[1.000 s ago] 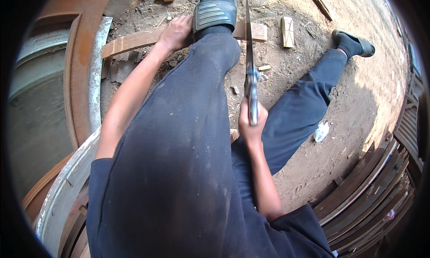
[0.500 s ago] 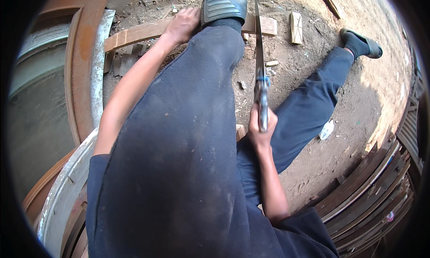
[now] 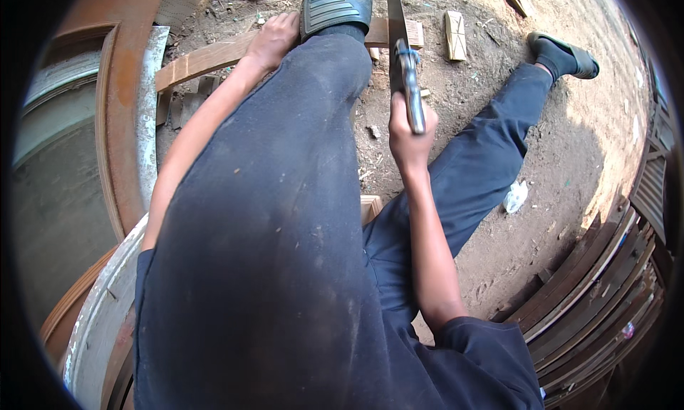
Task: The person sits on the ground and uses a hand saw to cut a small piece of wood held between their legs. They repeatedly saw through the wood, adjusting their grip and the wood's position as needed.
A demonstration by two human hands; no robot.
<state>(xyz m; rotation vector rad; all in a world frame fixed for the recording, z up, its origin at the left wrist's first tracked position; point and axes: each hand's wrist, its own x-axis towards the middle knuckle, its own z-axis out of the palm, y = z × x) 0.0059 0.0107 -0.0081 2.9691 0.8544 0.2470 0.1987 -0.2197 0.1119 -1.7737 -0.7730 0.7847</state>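
In my right hand (image 3: 411, 136) is the handle of a handsaw (image 3: 396, 29), fingers closed round it. The blade points away from me and crosses the right part of a wooden board (image 3: 206, 58), just short of its right end. My left hand (image 3: 274, 38) grips this board left of my foot, with its fingers over the far edge. My sandalled foot (image 3: 336, 9) rests on the board between the hand and the saw, hiding that stretch of wood. Where the teeth meet the wood is too small to make out.
A brown framed panel (image 3: 107, 125) and a white-painted strip (image 3: 148, 111) stand at the left. A short wood block (image 3: 455, 36) lies beyond the saw on the dirt. Stacked dark boards (image 3: 598, 289) fill the lower right, and my other leg (image 3: 491, 139) stretches out to the right.
My right hand has pushed the saw forward, away from me, so the handle is now nearer the board. My left hand and foot keep their places on the board; the view has shifted slightly.
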